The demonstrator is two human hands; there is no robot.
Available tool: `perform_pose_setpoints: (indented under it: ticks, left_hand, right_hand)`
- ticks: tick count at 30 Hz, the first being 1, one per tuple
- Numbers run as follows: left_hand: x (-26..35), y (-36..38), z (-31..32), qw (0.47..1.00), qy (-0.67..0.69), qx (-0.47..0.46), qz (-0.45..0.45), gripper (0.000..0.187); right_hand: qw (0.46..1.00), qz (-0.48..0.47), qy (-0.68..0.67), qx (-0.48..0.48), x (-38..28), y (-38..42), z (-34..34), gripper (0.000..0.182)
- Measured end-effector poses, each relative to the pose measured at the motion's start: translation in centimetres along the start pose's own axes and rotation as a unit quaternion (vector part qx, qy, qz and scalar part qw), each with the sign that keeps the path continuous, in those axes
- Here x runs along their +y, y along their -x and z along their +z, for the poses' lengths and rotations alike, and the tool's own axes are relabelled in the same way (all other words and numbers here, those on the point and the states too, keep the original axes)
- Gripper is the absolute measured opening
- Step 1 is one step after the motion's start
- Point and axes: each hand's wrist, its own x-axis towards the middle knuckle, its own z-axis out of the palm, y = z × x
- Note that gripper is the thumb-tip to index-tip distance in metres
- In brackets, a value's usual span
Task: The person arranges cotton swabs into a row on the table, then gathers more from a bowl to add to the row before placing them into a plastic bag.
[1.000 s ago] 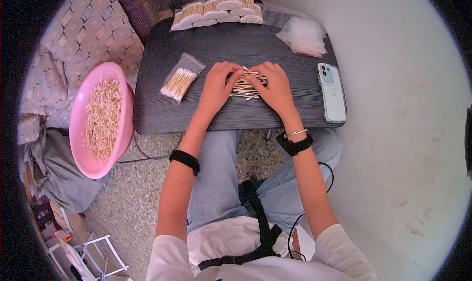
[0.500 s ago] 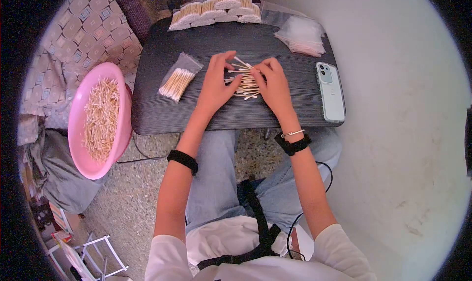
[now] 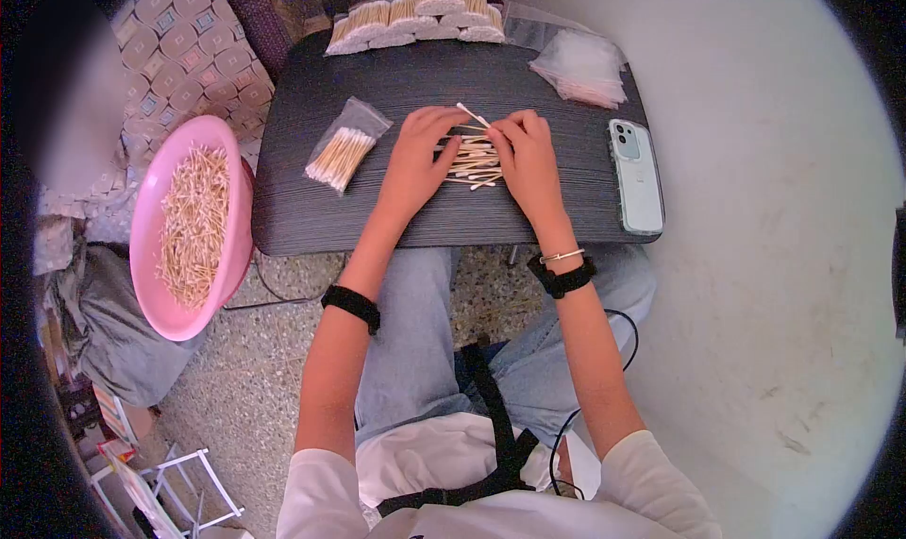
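A small pile of cotton swabs (image 3: 475, 161) lies on the dark table between my hands, most of them roughly crosswise. My left hand (image 3: 415, 157) is at the pile's left side, thumb and fingers apart, with its fingertips by the far swabs. My right hand (image 3: 528, 157) has its thumb and index finger pinched at the right end of a slanting cotton swab (image 3: 473, 115), which sticks out beyond the pile. To the left, a clear zip bag (image 3: 342, 157) partly filled with swabs lies flat.
Filled swab bags (image 3: 401, 15) are stacked at the table's (image 3: 311, 86) back edge. Flat plastic bags (image 3: 580, 67) lie at the back right, above a phone (image 3: 636, 177). A pink basin (image 3: 144, 227) full of loose swabs stands left of the table; a wall (image 3: 755, 209) is at right.
The fingers of my left hand have shifted right and slightly down toward my right fingertips. Swabs at the pile's far side have moved closer together. A blurred shape has appeared at the upper left.
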Motion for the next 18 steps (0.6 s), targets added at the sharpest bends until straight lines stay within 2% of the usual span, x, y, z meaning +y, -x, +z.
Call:
perform_pose_setpoints:
  ticks: [2,5,8,14,18]
  left_hand:
    - [-0.1,0.1,-0.1,0.999,0.022,-0.037,-0.024,0.028]
    - [0.3,0.1,-0.1,0.999,0.011,-0.027,-0.027,0.026]
    - [0.6,0.2,0.1,0.997,0.031,0.007,-0.065,0.024]
    - [1.1,0.0,-0.2,0.993,0.051,0.007,-0.103,0.025]
    - [0.8,0.2,0.0,0.999,-0.001,-0.001,-0.041,0.025]
  right_hand:
    - [1.000,-0.006,0.014,0.002,0.0,0.0,-0.1,0.015]
    - [1.000,-0.010,0.014,0.013,0.2,0.0,0.1,0.014]
    - [1.000,0.007,-0.013,0.012,0.4,0.0,0.1,0.014]
    - [0.997,0.060,0.011,0.039,0.6,-0.1,0.0,0.016]
    - [0.996,0.082,0.007,0.044,0.8,0.0,0.1,0.015]
